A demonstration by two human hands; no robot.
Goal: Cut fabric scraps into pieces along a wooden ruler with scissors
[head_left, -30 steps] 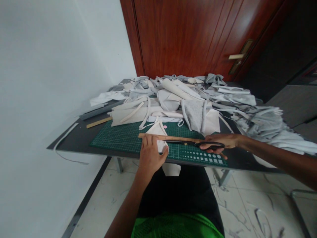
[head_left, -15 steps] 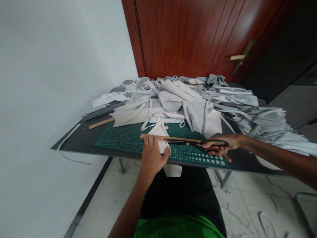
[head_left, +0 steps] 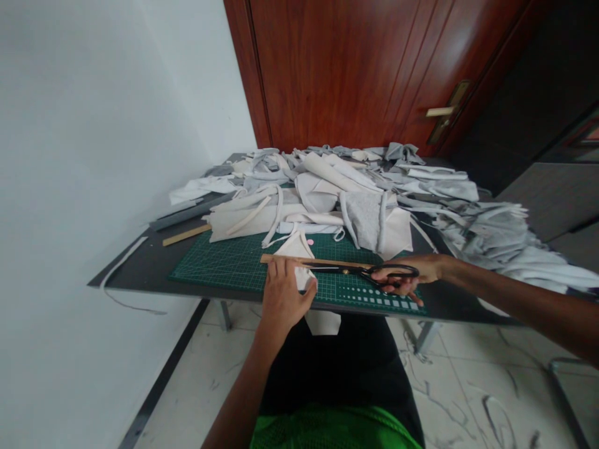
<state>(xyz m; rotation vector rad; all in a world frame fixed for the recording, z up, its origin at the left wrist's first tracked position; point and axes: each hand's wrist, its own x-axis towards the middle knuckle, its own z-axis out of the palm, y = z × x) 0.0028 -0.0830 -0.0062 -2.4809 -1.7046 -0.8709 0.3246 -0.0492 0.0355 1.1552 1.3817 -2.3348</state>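
My left hand point(head_left: 286, 298) lies palm down, its fingertips pressing on a thin wooden ruler point(head_left: 322, 262) and the white fabric piece point(head_left: 296, 244) beneath it. The thumb is spread apart on the fabric's near part. My right hand point(head_left: 405, 274) grips the black handles of a pair of scissors point(head_left: 369, 272). Their blades point left along the ruler's near edge and reach the fabric beside my left fingers. Whether the blades have cut into the cloth, I cannot tell. Everything rests on a green cutting mat point(head_left: 224, 262); a small pink disc point(head_left: 309, 241) lies beyond the fabric.
Heaped white and grey fabric scraps point(head_left: 322, 190) cover the back of the dark table point(head_left: 135, 274), with another pile point(head_left: 505, 231) at right. A wooden strip point(head_left: 186, 234) lies at left. A pale piece point(head_left: 322, 323) hangs at the front edge. Behind stands a wooden door point(head_left: 337, 75).
The whole view has shifted slightly, so the scene sits a little farther left. Both hands, the ruler and the scissors keep about the same places on the mat.
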